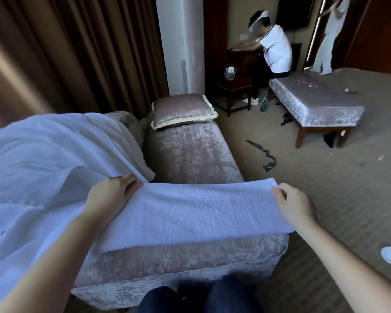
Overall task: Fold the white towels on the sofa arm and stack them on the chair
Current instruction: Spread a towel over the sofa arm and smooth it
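Left grip (113, 196) and right grip (295, 205) each pinch a far corner of the white towel (190, 211) spread across the sofa arm (190, 256); the hold seems shallow, so I fear a corner slipping free and skewing the fold.

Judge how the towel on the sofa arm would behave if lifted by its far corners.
Probably floppy: the towel drapes over the sofa arm following its curve, so it would likely sag between the left hand and right hand. Its looped pile looks grippy, so slipping seems unlikely. Likely light: pinches at two corners seem enough to hold it.
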A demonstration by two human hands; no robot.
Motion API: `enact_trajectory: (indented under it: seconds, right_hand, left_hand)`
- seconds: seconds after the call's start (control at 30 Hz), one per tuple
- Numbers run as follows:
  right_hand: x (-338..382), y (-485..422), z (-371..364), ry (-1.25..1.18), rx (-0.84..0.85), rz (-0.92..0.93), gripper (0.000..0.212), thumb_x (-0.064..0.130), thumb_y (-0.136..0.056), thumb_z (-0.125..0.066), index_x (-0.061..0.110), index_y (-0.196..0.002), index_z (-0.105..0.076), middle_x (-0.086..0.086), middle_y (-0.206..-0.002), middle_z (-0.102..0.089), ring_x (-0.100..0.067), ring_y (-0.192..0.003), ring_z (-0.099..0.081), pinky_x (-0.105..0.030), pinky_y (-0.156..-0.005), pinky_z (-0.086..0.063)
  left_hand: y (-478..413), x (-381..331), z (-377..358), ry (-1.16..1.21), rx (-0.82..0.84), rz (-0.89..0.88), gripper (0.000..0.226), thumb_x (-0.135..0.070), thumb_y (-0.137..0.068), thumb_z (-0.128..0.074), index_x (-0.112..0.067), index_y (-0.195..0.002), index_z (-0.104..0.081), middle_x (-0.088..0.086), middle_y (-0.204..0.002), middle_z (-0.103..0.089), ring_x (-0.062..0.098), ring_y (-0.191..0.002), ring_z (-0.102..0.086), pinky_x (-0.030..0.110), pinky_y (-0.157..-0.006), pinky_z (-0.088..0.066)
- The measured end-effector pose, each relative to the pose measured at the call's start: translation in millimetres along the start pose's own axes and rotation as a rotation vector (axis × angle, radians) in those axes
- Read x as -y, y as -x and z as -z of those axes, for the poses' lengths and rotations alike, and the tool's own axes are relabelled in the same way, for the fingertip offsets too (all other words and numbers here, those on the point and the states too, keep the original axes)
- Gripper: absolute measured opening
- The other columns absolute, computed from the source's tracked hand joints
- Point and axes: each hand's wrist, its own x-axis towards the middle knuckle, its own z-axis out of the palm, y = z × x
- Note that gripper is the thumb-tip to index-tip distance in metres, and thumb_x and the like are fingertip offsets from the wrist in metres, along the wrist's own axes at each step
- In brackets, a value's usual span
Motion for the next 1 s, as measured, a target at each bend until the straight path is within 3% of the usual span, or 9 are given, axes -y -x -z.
enact_trajectory:
  seconds: [0.13, 0.27, 0.43, 0.57, 0.67, 0.77, 0.83, 0.9, 1.0]
  right_hand:
    - [0, 0, -1, -0.047, -0.027, -0.015, 0.042, 0.025, -0.099, -0.051, 0.013, -0.061, -0.037, -0.003, -0.051, -0.039, -0.020, -0.049, -0.034, -0.032, -0.048, -0.019]
    - [1, -4, 4, -0.055, -0.085, -0.024, 0.042, 0.031, -0.099, -0.048, 0.014, -0.063, -0.037, -0.004, -0.052, -0.042, -0.024, -0.050, -0.038, -0.031, -0.048, -0.021]
    - [5, -14, 6, 0.072, -0.059, -0.032, 0.041, 0.039, -0.099, -0.043, 0.015, -0.066, -0.037, -0.004, -0.058, -0.047, -0.029, -0.057, -0.043, -0.029, -0.046, -0.021]
    - [2, -17, -1, 0.245, 0.015, 0.016, 0.040, 0.042, -0.100, -0.045, 0.021, -0.066, -0.039, -0.002, -0.061, -0.050, -0.027, -0.059, -0.049, -0.028, -0.046, -0.024]
    - [0, -12, 0, 0.181, -0.109, 0.041, 0.025, 0.040, -0.095, -0.055, 0.018, -0.083, -0.055, -0.002, -0.075, -0.061, -0.030, -0.066, -0.058, -0.028, -0.050, -0.034]
    - [0, 14, 3, 0.056, -0.401, 0.352, 0.023, 0.033, -0.092, -0.052, 0.014, -0.091, -0.063, 0.001, -0.085, -0.062, -0.026, -0.072, -0.061, -0.031, -0.053, -0.044]
    - [-3, 37, -1, -0.029, -0.373, 0.636, 0.024, 0.031, -0.092, -0.048, 0.012, -0.090, -0.064, 0.002, -0.087, -0.063, -0.020, -0.079, -0.060, -0.033, -0.061, -0.050]
    - [-8, 57, -7, -0.074, -0.290, 0.821, 0.017, 0.027, -0.091, -0.055, 0.013, -0.094, -0.064, 0.002, -0.094, -0.065, -0.017, -0.088, -0.061, -0.031, -0.075, -0.050]
    - [-19, 71, -11, -0.009, -0.267, 0.886, 0.017, 0.022, -0.090, -0.062, 0.012, -0.100, -0.069, 0.002, -0.103, -0.066, -0.017, -0.098, -0.063, -0.031, -0.086, -0.050]
  left_hand:
    - [-3, 0, -6, -0.024, -0.014, 0.014, 0.021, -0.023, -0.094, -0.062, -0.018, -0.074, -0.057, -0.005, -0.048, -0.052, 0.015, -0.042, -0.043, 0.019, -0.042, -0.020]
    - [-6, -4, -8, -0.021, -0.064, 0.079, 0.023, -0.028, -0.097, -0.053, -0.015, -0.079, -0.055, 0.000, -0.049, -0.051, 0.020, -0.043, -0.048, 0.024, -0.041, -0.029]
    - [-9, -7, -13, -0.076, 0.107, 0.171, 0.027, -0.040, -0.100, -0.042, -0.022, -0.081, -0.049, -0.004, -0.057, -0.051, 0.016, -0.056, -0.049, 0.029, -0.048, -0.034]
    - [-10, -7, -13, -0.104, 0.163, 0.159, 0.020, -0.038, -0.096, -0.054, -0.025, -0.081, -0.055, -0.006, -0.069, -0.055, 0.018, -0.075, -0.055, 0.029, -0.054, -0.035]
    - [-7, -13, -8, -0.132, -0.022, -0.044, 0.012, -0.023, -0.082, -0.072, -0.017, -0.092, -0.069, 0.002, -0.089, -0.064, 0.029, -0.090, -0.059, 0.037, -0.063, -0.045]
    - [8, -46, 7, 0.037, -0.129, -0.317, 0.016, -0.032, -0.088, -0.052, -0.021, -0.089, -0.064, -0.003, -0.089, -0.061, 0.022, -0.081, -0.057, 0.034, -0.067, -0.042]
    - [28, -73, 11, 0.174, -0.066, -0.446, 0.021, -0.042, -0.088, -0.052, -0.023, -0.090, -0.059, -0.007, -0.089, -0.059, 0.016, -0.078, -0.054, 0.029, -0.067, -0.041]
    - [49, -90, 5, 0.114, -0.006, -0.540, 0.028, -0.050, -0.086, -0.055, -0.022, -0.090, -0.054, -0.007, -0.087, -0.056, 0.016, -0.075, -0.053, 0.030, -0.064, -0.043]
    - [65, -92, -4, -0.027, -0.021, -0.531, 0.031, -0.039, -0.079, -0.067, -0.019, -0.090, -0.046, -0.003, -0.085, -0.054, 0.020, -0.071, -0.050, 0.033, -0.057, -0.046]
